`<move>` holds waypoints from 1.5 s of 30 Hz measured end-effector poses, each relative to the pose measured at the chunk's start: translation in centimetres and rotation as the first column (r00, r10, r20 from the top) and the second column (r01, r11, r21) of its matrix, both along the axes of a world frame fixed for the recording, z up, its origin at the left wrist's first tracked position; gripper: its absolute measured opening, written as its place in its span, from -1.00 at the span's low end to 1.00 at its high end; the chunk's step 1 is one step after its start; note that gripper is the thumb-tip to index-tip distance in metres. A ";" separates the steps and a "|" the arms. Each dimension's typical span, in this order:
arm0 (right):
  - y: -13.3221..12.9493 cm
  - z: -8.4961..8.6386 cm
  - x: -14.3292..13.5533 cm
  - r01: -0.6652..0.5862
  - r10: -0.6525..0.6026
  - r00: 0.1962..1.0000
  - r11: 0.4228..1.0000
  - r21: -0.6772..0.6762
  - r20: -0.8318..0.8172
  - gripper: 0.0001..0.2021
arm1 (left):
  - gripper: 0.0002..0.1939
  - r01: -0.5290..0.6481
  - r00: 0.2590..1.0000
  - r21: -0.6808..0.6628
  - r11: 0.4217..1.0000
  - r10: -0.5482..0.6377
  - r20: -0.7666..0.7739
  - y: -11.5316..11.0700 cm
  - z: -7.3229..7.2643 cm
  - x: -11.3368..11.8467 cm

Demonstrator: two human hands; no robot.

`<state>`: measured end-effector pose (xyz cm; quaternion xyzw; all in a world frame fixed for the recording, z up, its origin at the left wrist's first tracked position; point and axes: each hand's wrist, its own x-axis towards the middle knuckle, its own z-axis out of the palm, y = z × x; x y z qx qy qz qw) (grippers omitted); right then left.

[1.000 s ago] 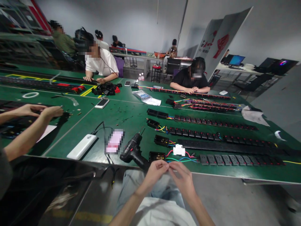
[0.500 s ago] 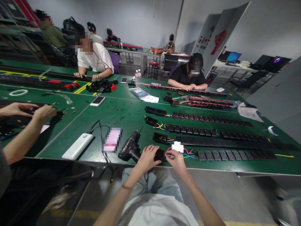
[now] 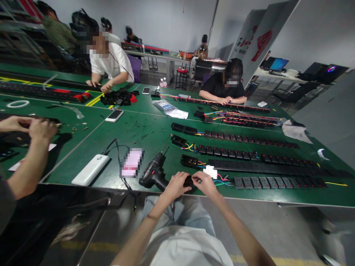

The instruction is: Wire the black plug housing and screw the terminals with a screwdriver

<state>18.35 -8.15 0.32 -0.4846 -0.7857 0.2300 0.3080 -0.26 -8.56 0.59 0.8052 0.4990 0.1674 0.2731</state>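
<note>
My left hand is closed around a small black housing at the table's near edge, thumb and fingers on either side of it. Above that housing, my right hand pinches with thumb and forefinger at its right side; what lies between the fingertips is too small to make out. Red, blue and green wires run from behind my right hand to a row of black sockets. A white block sits just beyond that hand. Left of my left hand lies a black cordless drill.
Further socket strips lie in rows beyond my hands. A phone and a white power bank with a cable lie to the left. A co-worker's hands work at far left; two people sit across the table.
My right hand has shifted slightly left, its fingertips now closer over the black housing. My left hand keeps its hold. The co-worker's hands at left have moved a little.
</note>
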 end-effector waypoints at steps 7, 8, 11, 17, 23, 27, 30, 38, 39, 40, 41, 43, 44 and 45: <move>0.1 -0.1 -0.3 0.000 0.000 1.000 1.000 -0.003 -0.015 -0.83 | -0.55 -0.043 0.994 -0.020 0.999 0.045 0.099 -0.1 -0.1 0.1; 0.0 -0.1 -0.4 0.005 -0.006 1.000 1.000 -0.014 -0.030 -0.84 | -0.60 -0.053 0.992 -0.027 0.998 0.056 0.117 -0.1 -0.1 0.1; 0.0 -0.3 -0.6 0.075 -0.086 0.988 0.993 -0.086 -0.131 -0.86 | -0.72 -0.066 0.981 -0.049 0.997 0.074 0.177 0.0 0.2 0.3; -0.3 -1.2 -1.2 0.166 -0.223 0.935 0.963 -0.213 -0.276 -0.83 | -0.77 -0.106 0.948 -0.047 0.993 0.115 0.296 0.0 0.5 0.8; -0.5 -1.5 -1.1 0.154 -0.229 0.921 0.957 -0.246 -0.315 -0.78 | -0.89 -0.185 0.915 -0.007 0.983 0.174 0.365 0.1 0.0 1.2; 0.0 -0.9 0.4 0.137 -0.182 0.952 0.973 -0.186 -0.248 -0.81 | -0.88 -0.244 0.892 -0.035 0.969 0.238 0.385 0.7 -0.5 0.9; 0.8 -0.5 1.7 0.078 -0.078 0.996 0.997 0.012 0.042 -0.83 | -0.87 -0.245 0.883 -0.055 0.968 0.246 0.399 1.1 -0.8 0.7; 2.3 -1.0 2.3 -0.127 0.084 0.880 0.990 0.062 0.467 -0.87 | -0.87 -0.252 0.876 -0.083 0.964 0.264 0.404 1.5 -0.9 1.0; 2.4 -1.0 2.3 -0.125 0.081 0.875 0.990 0.062 0.477 -0.87 | -0.87 -0.258 0.874 -0.092 0.962 0.273 0.401 1.5 -0.9 1.1; 2.5 -1.0 2.4 -0.121 0.077 0.873 0.991 0.062 0.481 -0.88 | -0.88 -0.261 0.874 -0.102 0.960 0.280 0.398 1.6 -0.8 1.1; 2.6 -1.0 2.4 -0.118 0.074 0.873 0.991 0.062 0.481 -0.88 | -0.88 -0.261 0.875 -0.112 0.959 0.284 0.393 1.6 -0.7 1.2; 2.8 -1.0 2.4 -0.112 0.069 0.877 0.992 0.063 0.476 -0.90 | -0.89 -0.253 0.879 -0.127 0.959 0.283 0.384 1.7 -0.6 1.3; 2.8 -1.0 2.4 -0.110 0.068 0.878 0.992 0.062 0.474 -0.90 | -0.89 -0.249 0.881 -0.133 0.959 0.281 0.380 1.8 -0.6 1.3; 2.9 -1.0 2.4 -0.107 0.067 0.878 0.993 0.058 0.474 -0.91 | -0.89 -0.246 0.883 -0.138 0.959 0.280 0.376 1.8 -0.5 1.4</move>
